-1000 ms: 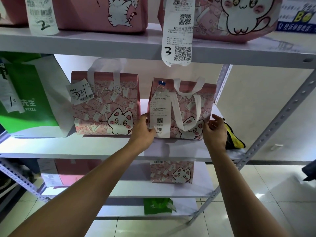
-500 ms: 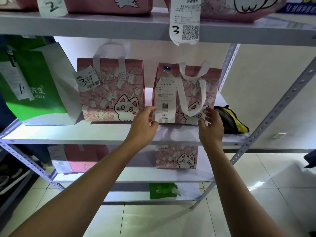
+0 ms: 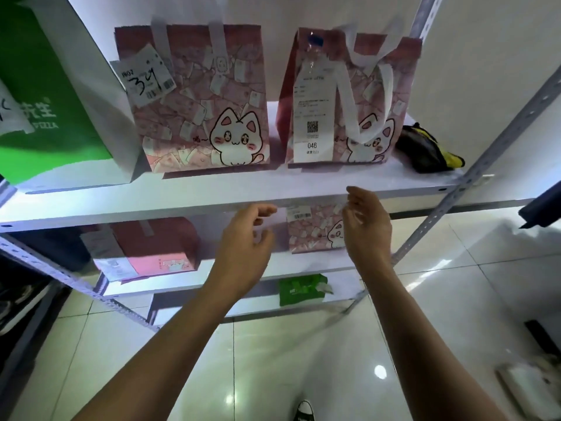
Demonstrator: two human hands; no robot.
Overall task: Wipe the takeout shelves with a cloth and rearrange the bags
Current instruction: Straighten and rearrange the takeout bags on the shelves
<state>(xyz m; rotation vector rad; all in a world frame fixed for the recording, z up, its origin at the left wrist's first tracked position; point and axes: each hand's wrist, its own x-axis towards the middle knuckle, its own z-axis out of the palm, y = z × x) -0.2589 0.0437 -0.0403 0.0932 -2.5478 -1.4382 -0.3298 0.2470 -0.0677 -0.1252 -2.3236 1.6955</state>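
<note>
Head view: both hands, left point(image 3: 246, 235) and right point(image 3: 365, 226), empty, fingers loosely curled, below shelf edge point(image 3: 212, 205). Bag 046 point(image 3: 349, 98) stands upright above them, right hand nearer.

Shelf point(image 3: 212, 192) carries, left to right: green bag point(image 3: 45, 110), pink bag point(image 3: 194, 98) tagged 321, pink bag with receipt 046 point(image 3: 352, 98), black-yellow cloth point(image 3: 428, 150) at the right end. Left hand point(image 3: 246, 238) and right hand point(image 3: 367, 226) hang below the shelf edge, fingers loosely curled, holding nothing. Lower shelf point(image 3: 230, 268): more pink bags.
</note>
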